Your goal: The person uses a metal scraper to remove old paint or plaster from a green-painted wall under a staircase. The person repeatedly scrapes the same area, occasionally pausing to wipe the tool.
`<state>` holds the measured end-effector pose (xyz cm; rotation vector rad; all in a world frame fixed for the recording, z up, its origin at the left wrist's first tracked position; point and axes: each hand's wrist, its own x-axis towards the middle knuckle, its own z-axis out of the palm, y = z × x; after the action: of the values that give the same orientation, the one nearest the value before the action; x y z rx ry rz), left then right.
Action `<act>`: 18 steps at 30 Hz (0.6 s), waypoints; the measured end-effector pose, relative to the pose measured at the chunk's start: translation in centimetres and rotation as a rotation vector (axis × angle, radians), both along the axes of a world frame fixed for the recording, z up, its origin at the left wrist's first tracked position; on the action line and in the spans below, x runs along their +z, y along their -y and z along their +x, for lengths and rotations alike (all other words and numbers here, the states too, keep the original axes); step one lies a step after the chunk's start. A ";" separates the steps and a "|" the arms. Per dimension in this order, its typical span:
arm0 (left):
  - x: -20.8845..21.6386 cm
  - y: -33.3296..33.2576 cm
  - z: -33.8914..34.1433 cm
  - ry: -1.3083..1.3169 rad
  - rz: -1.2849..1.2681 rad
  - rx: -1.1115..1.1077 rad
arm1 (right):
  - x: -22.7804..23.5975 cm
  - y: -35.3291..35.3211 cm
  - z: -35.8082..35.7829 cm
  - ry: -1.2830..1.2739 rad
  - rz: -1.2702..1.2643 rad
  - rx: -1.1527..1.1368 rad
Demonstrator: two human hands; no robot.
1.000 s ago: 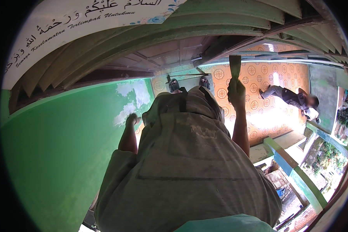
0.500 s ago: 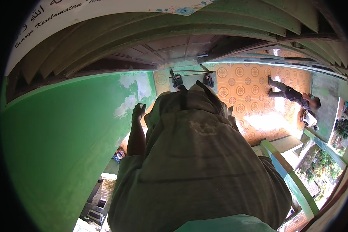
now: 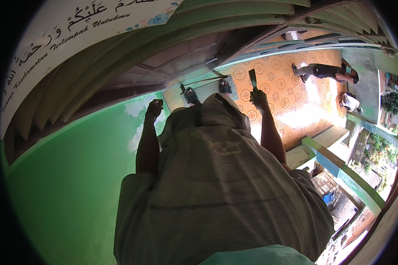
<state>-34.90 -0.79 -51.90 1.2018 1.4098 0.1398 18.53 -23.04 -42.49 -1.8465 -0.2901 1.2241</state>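
Observation:
In my right hand [image 3: 259,101] is a putty knife [image 3: 252,79], its flat blade pointing up and away from me over the tiled floor. The fingers are wrapped round its handle. My left hand [image 3: 154,109] is raised beside the green wall [image 3: 75,176], near pale patches [image 3: 137,137] where the paint is gone. Its fingers are curled; whatever they hold, if anything, is too small to make out. Both forearms reach forward on either side of my body.
My sandalled feet stand on a grey step [image 3: 203,92] before a brown panelled door [image 3: 177,57]. Orange patterned tiles [image 3: 269,106] spread to the right. A person [image 3: 325,70] stands there, near a white bucket [image 3: 350,102]. A low railing [image 3: 327,163] borders the floor.
My right hand has come up into view with the putty knife. The left hand has risen slightly. My view has turned, showing more of the banner; the other person's arm is raised.

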 end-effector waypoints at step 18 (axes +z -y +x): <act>0.1 2.1 -2.4 -0.162 -0.201 -0.321 | -4.1 9.6 -10.2 0.296 -0.687 0.120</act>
<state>-37.26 -2.91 -51.83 1.2734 1.3145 -0.3223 8.36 -32.66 -46.59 -2.6456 -0.1472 1.2181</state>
